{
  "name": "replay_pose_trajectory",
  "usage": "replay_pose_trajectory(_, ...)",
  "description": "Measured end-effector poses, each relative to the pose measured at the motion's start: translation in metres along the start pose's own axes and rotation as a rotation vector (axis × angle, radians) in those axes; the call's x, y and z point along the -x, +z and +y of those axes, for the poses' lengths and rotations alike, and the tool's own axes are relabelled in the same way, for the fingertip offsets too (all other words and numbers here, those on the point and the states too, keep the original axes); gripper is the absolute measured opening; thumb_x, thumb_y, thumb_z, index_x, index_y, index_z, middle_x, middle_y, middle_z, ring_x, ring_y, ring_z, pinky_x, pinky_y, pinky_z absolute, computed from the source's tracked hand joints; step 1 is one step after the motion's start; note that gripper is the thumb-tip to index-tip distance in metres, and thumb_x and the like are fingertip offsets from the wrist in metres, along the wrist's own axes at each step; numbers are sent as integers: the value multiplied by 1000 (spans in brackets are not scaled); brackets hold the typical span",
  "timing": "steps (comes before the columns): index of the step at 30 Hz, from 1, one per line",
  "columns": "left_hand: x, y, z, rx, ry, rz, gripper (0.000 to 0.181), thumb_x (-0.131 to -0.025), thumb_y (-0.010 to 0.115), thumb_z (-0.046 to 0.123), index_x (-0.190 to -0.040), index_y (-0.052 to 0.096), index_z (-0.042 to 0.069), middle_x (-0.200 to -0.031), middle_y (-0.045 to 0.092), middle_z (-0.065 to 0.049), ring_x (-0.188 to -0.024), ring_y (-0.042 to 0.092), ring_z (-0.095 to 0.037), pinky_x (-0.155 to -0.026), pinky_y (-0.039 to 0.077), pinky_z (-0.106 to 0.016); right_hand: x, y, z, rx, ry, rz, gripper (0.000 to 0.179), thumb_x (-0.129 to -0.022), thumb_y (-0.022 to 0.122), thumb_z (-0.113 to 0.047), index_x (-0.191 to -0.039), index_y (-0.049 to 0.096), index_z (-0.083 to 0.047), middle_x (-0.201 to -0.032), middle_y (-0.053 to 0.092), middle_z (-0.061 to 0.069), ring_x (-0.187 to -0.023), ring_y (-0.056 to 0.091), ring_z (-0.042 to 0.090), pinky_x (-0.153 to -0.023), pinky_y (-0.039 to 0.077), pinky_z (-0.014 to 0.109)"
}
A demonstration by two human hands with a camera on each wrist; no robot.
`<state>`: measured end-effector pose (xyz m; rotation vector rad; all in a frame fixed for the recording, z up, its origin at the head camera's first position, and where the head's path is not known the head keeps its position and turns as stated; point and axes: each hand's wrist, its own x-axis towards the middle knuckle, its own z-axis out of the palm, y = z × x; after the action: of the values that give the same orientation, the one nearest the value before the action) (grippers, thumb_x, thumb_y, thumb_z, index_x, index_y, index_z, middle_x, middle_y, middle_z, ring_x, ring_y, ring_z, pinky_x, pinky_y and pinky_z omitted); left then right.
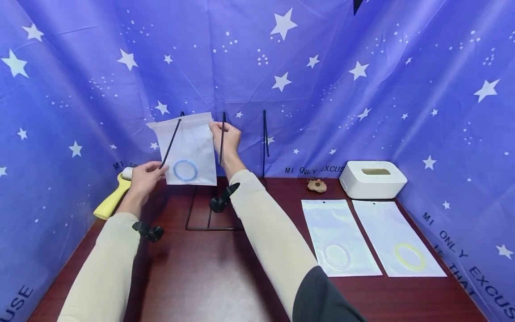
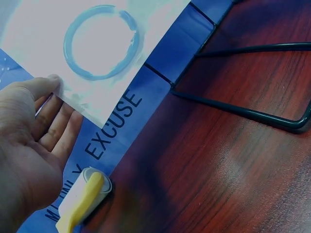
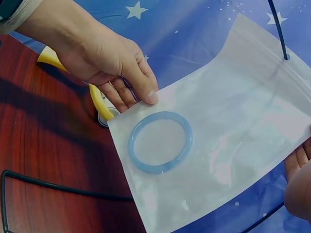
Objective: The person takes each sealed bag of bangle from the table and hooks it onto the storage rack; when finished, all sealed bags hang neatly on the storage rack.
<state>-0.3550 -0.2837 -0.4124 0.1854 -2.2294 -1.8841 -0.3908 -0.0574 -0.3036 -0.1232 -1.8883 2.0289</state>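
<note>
Black wire forms the display rack (image 1: 215,229), standing on the table (image 1: 193,277); a jolt to its middle prong (image 1: 222,138), which crosses in front of the right hand (image 1: 228,139), might tip it. On its left prong (image 1: 170,144) hangs the white zip pouch (image 1: 197,147), slightly askew. Thumb and fingers of the right hand are closed in a pinch on the upper right edge, while the left hand (image 1: 145,176) pinches the lower left corner; uneven pulling could crease the thin film. Inside, the blue bangle (image 3: 154,168) probably adds swing if let go abruptly. A hard tug could tear the small hang hole (image 3: 286,57).
</note>
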Motion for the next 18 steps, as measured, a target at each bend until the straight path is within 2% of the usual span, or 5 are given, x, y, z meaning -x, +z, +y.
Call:
replay_pose_trajectory(3,-2,0,0,12,-5,18,37,-98,71,19,-123,62,-7,-79,64,25,-73,66,8,-76,58,-11,0,2,-1,-8,29,11,11,-88,77,-16,-94,82,-9,-95,80,6,-77,59,5,-71,47,16)
replay_pose_trajectory(7,-4,1,-2,-24,-31,31,48,-99,71,23,-133,59,-9,-81,62,25,-75,66,9,-80,58,-12,1,3,-1,-17,48,33,12,-88,79,-14,-95,82,-5,-97,80,11,-75,56,4,-69,44,15)
replay_pose_trajectory(14,-3,3,-4,-52,-47,65,56,-99,70,29,-139,57,-7,-90,59,20,-76,66,11,-80,56,-9,4,-1,6,0,-14,0,14,-91,78,-16,-97,81,-4,-94,79,14,-71,55,4,-65,43,14)
replay_pose_trajectory(18,-1,1,-3,-20,-39,73,47,-98,71,25,-136,61,-1,-92,61,22,-83,64,11,-79,54,-6,2,-5,16,-12,-51,-32,15,-91,77,-13,-101,80,-2,-99,79,17,-73,57,2,-67,44,12)
